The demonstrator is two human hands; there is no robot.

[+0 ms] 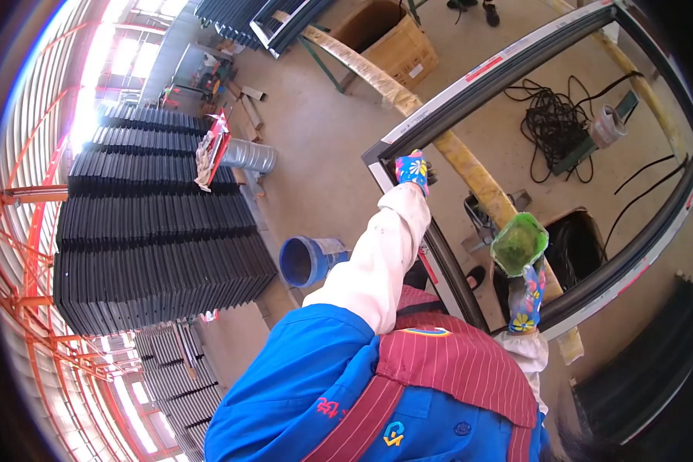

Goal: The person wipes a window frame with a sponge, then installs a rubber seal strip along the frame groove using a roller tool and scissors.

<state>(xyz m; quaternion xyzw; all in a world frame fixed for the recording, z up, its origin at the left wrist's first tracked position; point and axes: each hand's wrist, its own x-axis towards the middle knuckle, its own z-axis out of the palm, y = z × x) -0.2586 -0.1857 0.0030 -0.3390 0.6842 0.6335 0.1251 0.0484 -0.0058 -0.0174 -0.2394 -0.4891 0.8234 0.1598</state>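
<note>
My left hand (413, 171), in a blue glove with a flower print, is at the near left corner of a dark window frame (485, 81). Its fingers look curled at the inner edge of that corner; what they hold is too small to make out. In my right hand (527, 300), also in a flowered glove, is a green, cup-like container (520, 245) with its open top towards me. The container is above the frame's opening, over a wrapped yellowish support bar (477, 181). Red and white labels mark the frame's sides.
Below the frame lie a coil of black cable (554, 119) and a dark open bin (576, 250). A blue bucket (304, 262) stands left of my arm. Stacked dark profiles (154, 223) fill the left side. A cardboard box (396, 46) sits at the back.
</note>
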